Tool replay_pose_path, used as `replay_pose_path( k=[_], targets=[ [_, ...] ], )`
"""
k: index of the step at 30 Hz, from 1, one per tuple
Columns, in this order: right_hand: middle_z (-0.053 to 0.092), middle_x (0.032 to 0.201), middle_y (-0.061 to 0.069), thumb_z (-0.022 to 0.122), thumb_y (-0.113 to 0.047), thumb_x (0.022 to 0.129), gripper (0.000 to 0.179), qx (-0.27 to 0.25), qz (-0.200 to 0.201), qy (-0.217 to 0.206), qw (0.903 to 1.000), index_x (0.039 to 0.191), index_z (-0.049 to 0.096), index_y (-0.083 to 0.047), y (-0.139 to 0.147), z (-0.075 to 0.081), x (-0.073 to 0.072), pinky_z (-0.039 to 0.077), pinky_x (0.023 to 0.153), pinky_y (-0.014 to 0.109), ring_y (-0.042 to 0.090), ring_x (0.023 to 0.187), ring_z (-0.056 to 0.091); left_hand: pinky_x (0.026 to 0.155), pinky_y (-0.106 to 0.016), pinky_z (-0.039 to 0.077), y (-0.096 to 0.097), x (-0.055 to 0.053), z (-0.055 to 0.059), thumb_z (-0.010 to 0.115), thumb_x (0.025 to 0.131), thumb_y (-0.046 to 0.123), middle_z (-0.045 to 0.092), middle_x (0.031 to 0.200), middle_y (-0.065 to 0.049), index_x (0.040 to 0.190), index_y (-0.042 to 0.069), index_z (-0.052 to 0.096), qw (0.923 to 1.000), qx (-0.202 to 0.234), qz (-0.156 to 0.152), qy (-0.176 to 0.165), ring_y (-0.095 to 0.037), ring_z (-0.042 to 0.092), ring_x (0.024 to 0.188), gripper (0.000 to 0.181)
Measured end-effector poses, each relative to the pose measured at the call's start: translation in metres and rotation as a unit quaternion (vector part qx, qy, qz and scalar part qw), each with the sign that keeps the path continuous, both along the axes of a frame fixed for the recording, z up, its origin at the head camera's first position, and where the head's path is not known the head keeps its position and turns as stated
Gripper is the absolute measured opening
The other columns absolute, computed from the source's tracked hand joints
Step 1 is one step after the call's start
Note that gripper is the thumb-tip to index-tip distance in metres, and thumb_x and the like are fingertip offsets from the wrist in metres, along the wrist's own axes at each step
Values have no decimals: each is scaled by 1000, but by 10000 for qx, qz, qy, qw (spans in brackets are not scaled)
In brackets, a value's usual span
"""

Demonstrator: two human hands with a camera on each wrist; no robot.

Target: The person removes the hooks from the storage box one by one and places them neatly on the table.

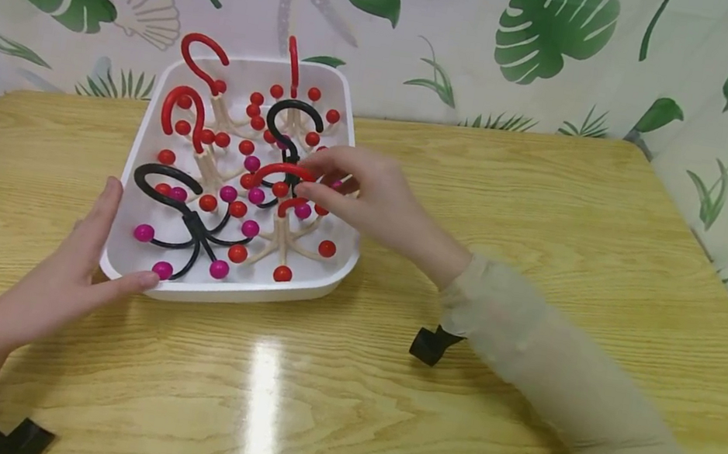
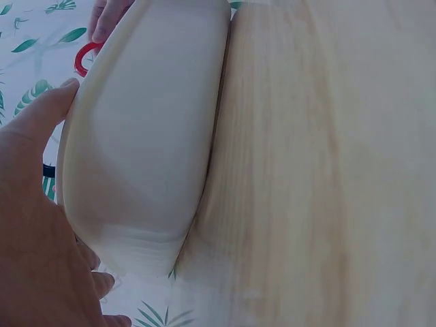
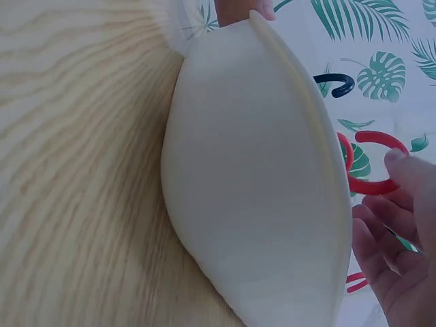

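Note:
A white plastic tub holds several massagers with hooked handles and ball-tipped legs. My right hand pinches the red hook of a front-right massager, which has pale legs and red balls. In the right wrist view, the thumb lies against this red hook. My left hand rests spread around the tub's near left corner, thumb on the front rim and fingers along the side. Close to that thumb stands a black massager with magenta balls.
Another black hook rises just behind the right hand. More red hooks stand at the tub's left and back. The tub sits on a wooden table, near a leaf-patterned backdrop at the table's far edge.

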State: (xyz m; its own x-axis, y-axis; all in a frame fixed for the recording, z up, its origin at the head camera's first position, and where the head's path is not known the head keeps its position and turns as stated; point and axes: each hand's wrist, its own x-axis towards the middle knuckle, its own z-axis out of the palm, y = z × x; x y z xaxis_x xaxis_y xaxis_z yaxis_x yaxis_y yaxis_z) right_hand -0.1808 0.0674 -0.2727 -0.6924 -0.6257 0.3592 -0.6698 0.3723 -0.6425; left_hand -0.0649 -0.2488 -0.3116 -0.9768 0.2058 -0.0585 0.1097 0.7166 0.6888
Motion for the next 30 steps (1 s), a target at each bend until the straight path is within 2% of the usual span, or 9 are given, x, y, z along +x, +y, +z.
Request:
replay_pose_path(
  k=[7, 11, 17, 26, 30],
  targets=[
    [65, 85, -3, 66, -19, 83, 17, -246, 53, -224, 9994, 95, 66, -8, -4, -1, 3, 51, 65, 19, 5, 69, 60, 95, -71, 8, -1, 1, -1, 64, 82, 36, -15, 151, -4, 141, 28, -21, 10000, -55, -20, 12, -39, -6, 136, 104],
    [64, 82, -4, 66, -19, 83, 14, -387, 100, -292, 9988, 93, 66, -9, -3, -2, 5, 52, 64, 21, 7, 67, 61, 94, -72, 8, -1, 0, -1, 64, 82, 36, -16, 151, -4, 141, 27, -21, 10000, -68, -37, 9, -40, -6, 135, 104],
    [65, 85, -1, 66, -19, 82, 17, -526, 34, -445, 9976, 95, 67, -6, -3, -3, 8, 53, 66, 25, 9, 70, 61, 96, -70, 2, -1, 1, -1, 64, 83, 36, -17, 150, -4, 141, 27, -21, 10000, -47, -55, -13, -39, -9, 135, 103],
    [64, 85, -2, 65, -16, 83, 15, -820, 37, -63, 9966, 94, 66, -6, -2, -5, 11, 52, 66, 20, 5, 72, 59, 94, -72, 0, -1, 1, 1, 62, 83, 39, -20, 150, -3, 140, 28, -23, 9998, -139, -43, -129, -38, -14, 135, 102],
    [65, 86, -1, 65, -18, 83, 16, -945, 33, -23, 9955, 94, 66, -6, -2, -2, 13, 53, 66, 22, 5, 71, 59, 96, -69, -6, -1, 0, 1, 62, 83, 39, -19, 150, -4, 140, 28, -23, 9998, -138, -29, -110, -38, -14, 135, 103]
  ],
)
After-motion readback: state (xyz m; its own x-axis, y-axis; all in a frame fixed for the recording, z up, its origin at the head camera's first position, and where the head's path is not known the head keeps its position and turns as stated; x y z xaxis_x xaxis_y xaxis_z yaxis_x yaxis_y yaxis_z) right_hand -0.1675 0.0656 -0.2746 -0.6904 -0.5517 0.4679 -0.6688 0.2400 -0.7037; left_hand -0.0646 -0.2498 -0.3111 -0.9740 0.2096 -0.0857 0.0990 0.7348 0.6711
